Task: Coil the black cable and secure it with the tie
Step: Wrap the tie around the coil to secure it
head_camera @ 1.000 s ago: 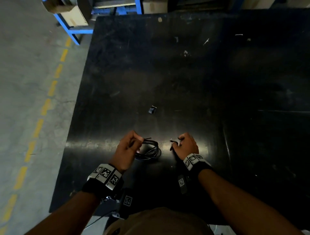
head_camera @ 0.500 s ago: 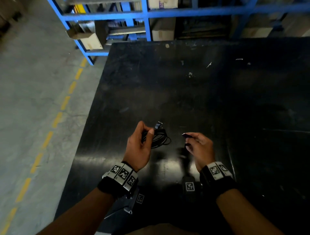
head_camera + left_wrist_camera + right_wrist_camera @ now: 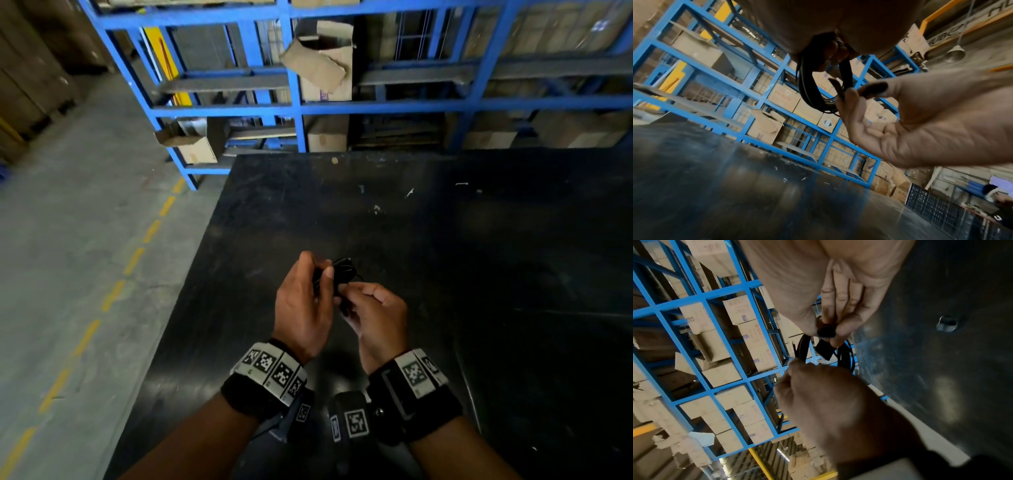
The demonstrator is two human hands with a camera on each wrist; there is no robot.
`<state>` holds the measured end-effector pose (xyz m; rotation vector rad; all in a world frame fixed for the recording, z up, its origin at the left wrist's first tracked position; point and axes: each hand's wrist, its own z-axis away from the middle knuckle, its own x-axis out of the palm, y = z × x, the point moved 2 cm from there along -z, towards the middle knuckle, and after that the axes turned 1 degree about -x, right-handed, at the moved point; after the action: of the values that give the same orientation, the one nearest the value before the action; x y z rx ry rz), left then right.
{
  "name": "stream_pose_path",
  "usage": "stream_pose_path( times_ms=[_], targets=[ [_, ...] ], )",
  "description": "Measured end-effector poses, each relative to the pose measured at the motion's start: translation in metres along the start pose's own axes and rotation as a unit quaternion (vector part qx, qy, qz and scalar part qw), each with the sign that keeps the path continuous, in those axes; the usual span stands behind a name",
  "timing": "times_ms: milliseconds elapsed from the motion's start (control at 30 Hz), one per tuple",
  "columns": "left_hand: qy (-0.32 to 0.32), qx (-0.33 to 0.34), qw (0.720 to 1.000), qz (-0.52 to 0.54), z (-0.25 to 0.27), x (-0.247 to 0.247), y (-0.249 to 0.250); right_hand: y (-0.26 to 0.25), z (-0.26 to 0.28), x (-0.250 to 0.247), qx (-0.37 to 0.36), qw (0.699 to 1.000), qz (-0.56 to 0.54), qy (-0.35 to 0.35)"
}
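Note:
The black cable [image 3: 343, 268] is wound into a small coil, and my left hand [image 3: 322, 272] grips it above the black table [image 3: 445, 240]. In the left wrist view the coil [image 3: 809, 91] hangs in loops below the curled fingers. My right hand [image 3: 346, 295] is right beside the coil and pinches the short black tie [image 3: 826, 332] between thumb and fingertips. A flat end of the tie hangs down against the coil [image 3: 805, 344]. The tie [image 3: 873, 91] also shows in the left wrist view, touching the loops. The head view mostly hides the tie behind my fingers.
A small dark piece [image 3: 946, 324] lies on the table beyond the hands. Blue metal racks [image 3: 294, 102] with cardboard boxes stand behind the table's far edge. To the left is a grey concrete floor [image 3: 68, 274] with a dashed yellow line.
Both hands have risen off the table and come together. The left hand lifted the coil, and the right hand brought the tie up against it. My head has tilted up.

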<state>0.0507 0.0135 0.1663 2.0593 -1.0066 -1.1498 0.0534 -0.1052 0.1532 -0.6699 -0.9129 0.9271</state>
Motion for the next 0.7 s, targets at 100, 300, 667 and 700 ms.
stream_pose_path(
  times_ms=[100,300,667,700],
  targets=[
    [-0.001,0.017,1.000,0.000,0.002,-0.005,0.009,-0.009,0.009,0.013,0.012,0.999,-0.037,-0.004],
    [0.013,0.022,1.000,0.013,0.001,-0.016,0.023,-0.014,0.022,0.019,0.043,0.993,-0.097,-0.052],
    [-0.013,-0.017,0.995,0.099,0.008,-0.020,0.036,-0.005,0.029,0.011,0.083,0.982,-0.143,-0.089],
    [-0.021,-0.019,0.994,0.105,0.009,-0.020,0.037,-0.005,0.030,0.010,0.080,0.982,-0.142,-0.091]
  ],
)
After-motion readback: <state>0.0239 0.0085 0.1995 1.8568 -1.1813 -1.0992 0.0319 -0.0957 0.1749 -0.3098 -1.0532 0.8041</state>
